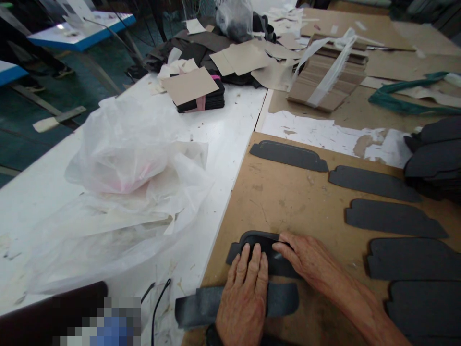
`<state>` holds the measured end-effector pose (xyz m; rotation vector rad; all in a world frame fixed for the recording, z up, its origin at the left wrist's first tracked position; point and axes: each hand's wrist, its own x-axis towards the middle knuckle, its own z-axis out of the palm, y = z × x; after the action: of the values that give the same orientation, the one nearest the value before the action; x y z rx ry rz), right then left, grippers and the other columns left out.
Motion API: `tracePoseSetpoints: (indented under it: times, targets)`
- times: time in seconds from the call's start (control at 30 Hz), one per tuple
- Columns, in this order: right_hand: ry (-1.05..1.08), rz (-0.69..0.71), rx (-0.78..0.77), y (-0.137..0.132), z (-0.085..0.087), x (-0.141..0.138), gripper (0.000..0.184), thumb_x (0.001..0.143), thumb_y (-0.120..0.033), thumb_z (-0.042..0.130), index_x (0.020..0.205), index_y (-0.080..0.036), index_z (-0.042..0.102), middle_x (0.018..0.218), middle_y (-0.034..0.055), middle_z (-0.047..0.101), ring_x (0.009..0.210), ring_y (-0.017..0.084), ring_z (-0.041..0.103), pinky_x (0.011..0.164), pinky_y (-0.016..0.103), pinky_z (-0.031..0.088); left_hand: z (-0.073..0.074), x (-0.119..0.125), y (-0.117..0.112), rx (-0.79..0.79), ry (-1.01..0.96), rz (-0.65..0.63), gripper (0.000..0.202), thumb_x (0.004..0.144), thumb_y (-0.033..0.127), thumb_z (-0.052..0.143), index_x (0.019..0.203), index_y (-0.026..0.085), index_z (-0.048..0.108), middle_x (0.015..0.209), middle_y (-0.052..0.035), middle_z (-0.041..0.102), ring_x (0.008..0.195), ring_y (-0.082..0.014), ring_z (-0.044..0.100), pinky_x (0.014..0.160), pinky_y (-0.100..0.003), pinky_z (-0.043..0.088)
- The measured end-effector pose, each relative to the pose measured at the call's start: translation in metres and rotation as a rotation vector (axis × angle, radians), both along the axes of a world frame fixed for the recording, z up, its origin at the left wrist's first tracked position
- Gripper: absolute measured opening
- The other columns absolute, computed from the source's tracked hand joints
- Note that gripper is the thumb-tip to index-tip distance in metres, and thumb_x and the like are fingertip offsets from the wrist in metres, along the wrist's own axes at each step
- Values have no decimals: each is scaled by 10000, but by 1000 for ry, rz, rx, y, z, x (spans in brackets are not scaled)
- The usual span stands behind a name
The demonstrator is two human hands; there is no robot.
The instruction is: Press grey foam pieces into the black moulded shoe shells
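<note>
A dark, shaped flat piece [288, 270] with a raised curved edge lies on the brown board, under both hands. My left hand [243, 300] presses flat on it, fingers stretched out and slightly apart. At its upper right edge, my right hand [302, 254] grips the piece between thumb and bent fingers; some of those fingers are hidden. Below it, partly covered by my left hand, is a second dark strip [283, 300] with a shinier surface. Several similar dark pieces [394, 217] are laid out in a curved row to the right.
Brown board [284, 192] covers the right of the white table [230, 120]. A crumpled clear plastic bag [122, 144] lies left. Farther back are a tied cardboard bundle [327, 77] and a black stack [216, 101]. Dark pieces are piled [435, 158] at the right edge.
</note>
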<state>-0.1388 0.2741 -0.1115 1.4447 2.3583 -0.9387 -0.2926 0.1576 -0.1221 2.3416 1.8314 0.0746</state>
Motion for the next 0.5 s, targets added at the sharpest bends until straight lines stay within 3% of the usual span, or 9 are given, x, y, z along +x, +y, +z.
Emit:
tracePoseSetpoints:
  times: [0.13, 0.27, 0.4, 0.5]
  targets:
    - [25, -25, -9, 2, 2, -2, 272, 900, -390, 384, 860, -207, 582, 784, 42, 658, 767, 167, 614, 615, 238, 330, 0, 1, 1, -5, 19, 12, 736, 646, -12, 327, 1360, 170, 331, 1428, -20, 277, 1288, -229, 298, 956, -348, 422]
    - [9, -39, 5, 12, 14, 4, 252, 855, -425, 450, 840, -216, 590, 772, 15, 650, 704, 153, 587, 593, 244, 308, 1, -2, 4, -17, 19, 14, 709, 656, -26, 322, 1330, 184, 386, 1416, -17, 300, 1280, -229, 314, 957, -367, 425]
    - [-10, -140, -95, 25, 30, 32, 188, 774, -403, 545, 785, -221, 587, 639, -16, 599, 581, 118, 524, 522, 224, 287, 3, -4, 7, 6, 45, -29, 676, 672, -48, 307, 1307, 153, 422, 1398, -52, 331, 1258, -251, 348, 924, -385, 454]
    - [144, -314, -230, 22, 30, 60, 157, 753, -336, 544, 835, -203, 559, 634, -22, 566, 551, 95, 497, 492, 198, 313, 3, -4, 8, 38, 73, -57, 658, 683, -54, 303, 1296, 143, 437, 1389, -82, 346, 1245, -273, 365, 901, -404, 470]
